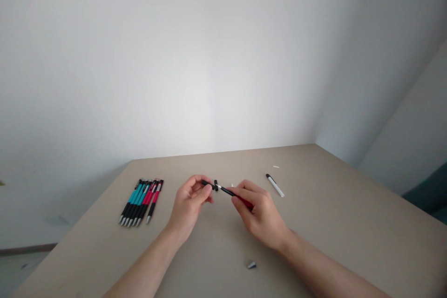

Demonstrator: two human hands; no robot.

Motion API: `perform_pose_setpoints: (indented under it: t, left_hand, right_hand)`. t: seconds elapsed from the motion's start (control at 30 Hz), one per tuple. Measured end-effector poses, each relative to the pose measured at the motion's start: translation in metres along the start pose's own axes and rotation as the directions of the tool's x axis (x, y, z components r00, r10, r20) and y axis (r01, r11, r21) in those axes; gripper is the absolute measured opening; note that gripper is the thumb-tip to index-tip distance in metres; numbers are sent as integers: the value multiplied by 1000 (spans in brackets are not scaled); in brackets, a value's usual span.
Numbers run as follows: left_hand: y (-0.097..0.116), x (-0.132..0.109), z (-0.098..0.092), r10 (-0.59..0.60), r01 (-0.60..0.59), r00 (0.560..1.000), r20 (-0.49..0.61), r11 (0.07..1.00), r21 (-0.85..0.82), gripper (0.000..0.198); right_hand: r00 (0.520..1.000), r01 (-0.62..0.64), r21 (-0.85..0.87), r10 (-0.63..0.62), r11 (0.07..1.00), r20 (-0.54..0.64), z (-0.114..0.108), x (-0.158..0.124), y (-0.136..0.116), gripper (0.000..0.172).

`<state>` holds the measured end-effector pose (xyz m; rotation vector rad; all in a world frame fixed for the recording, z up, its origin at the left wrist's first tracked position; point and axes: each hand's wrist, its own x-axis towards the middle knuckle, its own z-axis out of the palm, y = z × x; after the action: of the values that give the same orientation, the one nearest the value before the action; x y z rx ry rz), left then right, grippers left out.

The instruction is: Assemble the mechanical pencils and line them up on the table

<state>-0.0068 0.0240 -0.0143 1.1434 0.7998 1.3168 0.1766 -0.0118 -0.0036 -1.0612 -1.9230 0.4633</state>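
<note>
My left hand (190,199) pinches a short black pen part (206,183) between thumb and fingers. Held in my right hand (257,213) is a red and black pen (228,191). Its thin end, with a pale tip, points left at the black part, and I cannot tell whether the two touch. Another small black piece (216,185) shows just beyond the left fingertips; whether it is held or lies on the table is unclear. Nearer to me, a small silver cone-shaped pen tip (251,265) lies on the table.
Blue and black pens (132,202) lie side by side at the left of the beige table (335,223), with red and black pens (154,201) beside them. On the right are a white tube with a black end (275,185) and a white sliver (276,166). A wall (209,56) stands behind.
</note>
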Motion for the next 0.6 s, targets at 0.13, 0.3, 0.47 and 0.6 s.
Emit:
perform_pose_setpoints:
  t: [0.13,0.3,0.47,0.6]
  left_hand:
    - [1,0,1,-12,10,1000,-28,998,-56,22]
    - [2,-1,2,-5,2,999,-48,998,-67,32]
    - [5,-1,3,12,-15,998,-61,999,-35,33]
    - [3,-1,2,49,-47,999,-21,994,101,30]
  right_hand:
    - [1000,-16,-12,16,1000,20,-1,0,-1,31]
    - [1000,-12,-18,12,1000,23,-1,0,-1,31]
    - [1000,-15,-29,15,999,18,-1,0,-2,31]
    - [1000,-8,-32,8,999,10,1,0,1,30]
